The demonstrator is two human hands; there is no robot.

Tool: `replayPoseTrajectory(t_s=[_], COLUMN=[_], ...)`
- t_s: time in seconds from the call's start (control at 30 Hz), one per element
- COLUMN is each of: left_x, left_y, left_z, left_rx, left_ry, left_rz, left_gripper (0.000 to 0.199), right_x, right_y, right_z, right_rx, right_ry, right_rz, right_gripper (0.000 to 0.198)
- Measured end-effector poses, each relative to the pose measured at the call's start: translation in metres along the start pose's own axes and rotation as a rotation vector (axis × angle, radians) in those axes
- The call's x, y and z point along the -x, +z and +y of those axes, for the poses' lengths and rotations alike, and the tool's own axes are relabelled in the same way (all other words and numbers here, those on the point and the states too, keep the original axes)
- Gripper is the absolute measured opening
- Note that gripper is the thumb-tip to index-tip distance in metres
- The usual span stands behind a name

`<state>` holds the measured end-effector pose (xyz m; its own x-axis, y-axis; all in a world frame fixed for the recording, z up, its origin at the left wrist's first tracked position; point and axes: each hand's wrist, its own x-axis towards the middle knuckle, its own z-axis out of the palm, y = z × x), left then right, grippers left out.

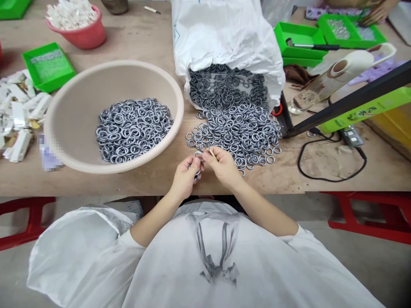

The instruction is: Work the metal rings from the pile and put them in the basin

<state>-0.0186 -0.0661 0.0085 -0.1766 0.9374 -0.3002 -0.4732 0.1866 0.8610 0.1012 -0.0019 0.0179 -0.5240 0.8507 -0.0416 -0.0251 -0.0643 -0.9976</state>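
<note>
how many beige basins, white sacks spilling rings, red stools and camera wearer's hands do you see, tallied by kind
Beige basin: 1
White sack spilling rings: 1
Red stools, partly visible: 2
Left hand and right hand: 2
Total: 6

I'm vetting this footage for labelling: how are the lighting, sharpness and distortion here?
Head view: the loose, round, shiny grey rings on the table catch small glints, while those inside the white plastic sack sit darker, in shade; head view: the pale purple slip at left is partly pixelated; head view: things near the edges look somewhat stretched, perhaps by a wide lens.
</note>
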Motion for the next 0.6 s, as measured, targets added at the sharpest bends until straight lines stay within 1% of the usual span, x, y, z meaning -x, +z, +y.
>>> replayPoseTrajectory(t_s=[0.07,0.13,0.27,0.33,0.4,0.43,0.53,0.6], left_x=[0.0,0.002,0.006,0.007,0.008,0.008,0.008,0.009], left_y=[0.002,0.002,-0.001,-0.001,-0.001,-0.001,0.0,0.0], left_z=[-0.001,0.001,0.007,0.011,0.015,0.016,0.02,0.022], left_rx=[-0.002,-0.017,-0.087,-0.102,-0.086,-0.071,-0.021,0.004], left_ry=[0.033,0.029,-0.045,-0.089,-0.121,-0.134,-0.172,-0.196], left_rz=[-0.015,-0.051,-0.164,-0.191,-0.191,-0.186,-0.165,-0.147], left_gripper=[0.041,0.04,0.043,0.044,0.044,0.043,0.043,0.043], right_x=[0.008,0.011,0.008,0.005,0.005,0.007,0.014,0.02], right_y=[0.005,0.005,-0.006,-0.012,-0.017,-0.019,-0.022,-0.023], right_z=[0.002,0.003,-0.002,-0.007,-0.011,-0.013,-0.016,-0.017], right_rx=[-0.049,-0.047,0.023,0.08,0.174,0.24,0.479,0.617], right_ry=[0.003,-0.025,-0.08,-0.099,-0.156,-0.201,-0.343,-0.387], right_rz=[0.022,0.02,-0.092,-0.064,-0.011,-0.008,-0.093,-0.145], right_gripper=[0.036,0.035,0.033,0.036,0.04,0.041,0.045,0.047])
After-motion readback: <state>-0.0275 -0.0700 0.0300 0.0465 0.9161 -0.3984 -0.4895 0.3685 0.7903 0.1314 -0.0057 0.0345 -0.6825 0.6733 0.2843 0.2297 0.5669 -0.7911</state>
